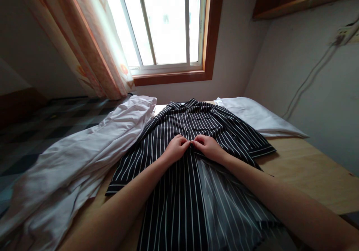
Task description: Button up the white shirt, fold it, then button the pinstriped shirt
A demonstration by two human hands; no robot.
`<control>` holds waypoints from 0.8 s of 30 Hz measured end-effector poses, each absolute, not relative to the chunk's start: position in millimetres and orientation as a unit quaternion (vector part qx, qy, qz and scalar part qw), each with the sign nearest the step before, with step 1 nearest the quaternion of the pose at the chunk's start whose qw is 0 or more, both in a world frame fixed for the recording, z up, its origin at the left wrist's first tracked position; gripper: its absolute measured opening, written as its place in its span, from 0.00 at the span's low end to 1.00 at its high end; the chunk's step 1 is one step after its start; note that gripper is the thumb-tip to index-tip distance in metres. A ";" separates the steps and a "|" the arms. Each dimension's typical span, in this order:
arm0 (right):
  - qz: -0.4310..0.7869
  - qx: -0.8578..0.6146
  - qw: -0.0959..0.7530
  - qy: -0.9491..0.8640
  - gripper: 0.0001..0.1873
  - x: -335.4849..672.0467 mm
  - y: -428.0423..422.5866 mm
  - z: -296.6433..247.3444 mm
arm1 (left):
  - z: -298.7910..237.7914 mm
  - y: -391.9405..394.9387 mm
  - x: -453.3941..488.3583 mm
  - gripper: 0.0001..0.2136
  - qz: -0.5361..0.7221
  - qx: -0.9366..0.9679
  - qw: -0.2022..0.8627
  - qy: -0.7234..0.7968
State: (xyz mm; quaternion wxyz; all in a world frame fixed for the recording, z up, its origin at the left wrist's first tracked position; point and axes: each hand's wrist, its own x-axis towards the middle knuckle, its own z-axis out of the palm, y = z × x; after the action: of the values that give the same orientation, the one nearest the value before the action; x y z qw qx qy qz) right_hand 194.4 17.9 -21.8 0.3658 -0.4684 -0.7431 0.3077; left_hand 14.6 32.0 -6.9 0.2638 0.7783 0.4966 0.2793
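A black shirt with white stripes [176, 191] lies spread face up, its collar toward the window and its short sleeves out to both sides. My left hand [177, 147] and my right hand [209, 147] meet at the middle of its front placket. Both hands pinch the shirt's fabric there, fingertips nearly touching; a button between them is too small to make out. Above my hands the front is closed up to the collar. Below them the right-hand panel falls aside, showing the greyer inner side of the cloth.
The shirt rests on a wooden table [316, 169]. A crumpled white garment [92, 142] lies to the left, and a folded white cloth [252, 114] at the back right. Beyond are a window [168, 27], a curtain [84, 30] and a wall cable [305, 83].
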 end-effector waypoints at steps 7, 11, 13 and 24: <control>0.254 -0.475 0.330 -0.775 0.10 191.5 18.0 -20.0 | -9.9 35.2 10.2 0.12 0.274 0.788 0.268 0.481; 0.217 -0.486 0.317 -0.785 0.10 188.6 16.7 -21.3 | -10.6 34.4 11.3 0.11 0.262 0.804 0.245 0.475; 0.220 -0.489 0.318 -0.781 0.09 188.1 17.6 -22.3 | -10.1 32.6 12.5 0.11 0.259 0.810 0.232 0.472; 0.381 -0.467 0.323 -0.729 0.14 195.2 29.8 -19.4 | -7.7 23.2 15.9 0.10 0.272 0.832 0.194 0.442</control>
State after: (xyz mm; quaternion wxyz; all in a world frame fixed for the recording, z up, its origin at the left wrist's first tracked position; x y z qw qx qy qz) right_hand 195.2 29.8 -19.4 0.3232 -0.4672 -0.7294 0.3812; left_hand 15.9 23.2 -7.7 0.1937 0.8324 0.4425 0.2716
